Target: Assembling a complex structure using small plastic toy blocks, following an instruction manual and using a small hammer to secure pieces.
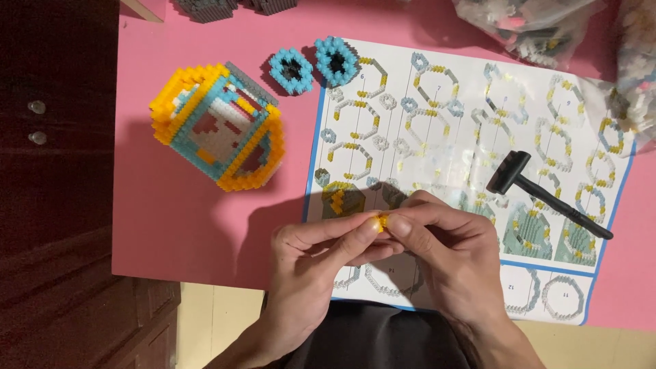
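A small yellow block piece point(383, 220) sits pinched between the fingertips of both hands, held just above the near edge of the instruction sheet point(471, 123). Only a sliver of the piece shows; the fingers cover the rest, so its shape cannot be made out. The left hand point(321, 256) grips it with thumb and forefinger closed on it, and the right hand point(444, 249) presses in from the other side, its fingers likewise clenched on the piece. Both wrists run off the lower edge of the view, above a dark garment.

The sheet, bordered in blue and printed with ring-shaped building steps, lies flat on the pink bench point(184, 219); the hands hide part of its lower rows. A small black hammer point(540, 191) rests on the sheet to the right of the hands, head toward the middle of the page, handle pointing to the right edge.

To the left of the sheet stands a partly built block model point(219, 126), yellow, light blue, grey and white, tilted on the bench. Two small blue block rings point(314, 65) lie side by side at the sheet's top left corner, the right one overlapping the paper.

Along the far edge, clear bags of loose pieces point(540, 27) and dark grey block parts point(232, 7) are cut off by the frame. A dark wooden cabinet point(55, 171) fills the left side.
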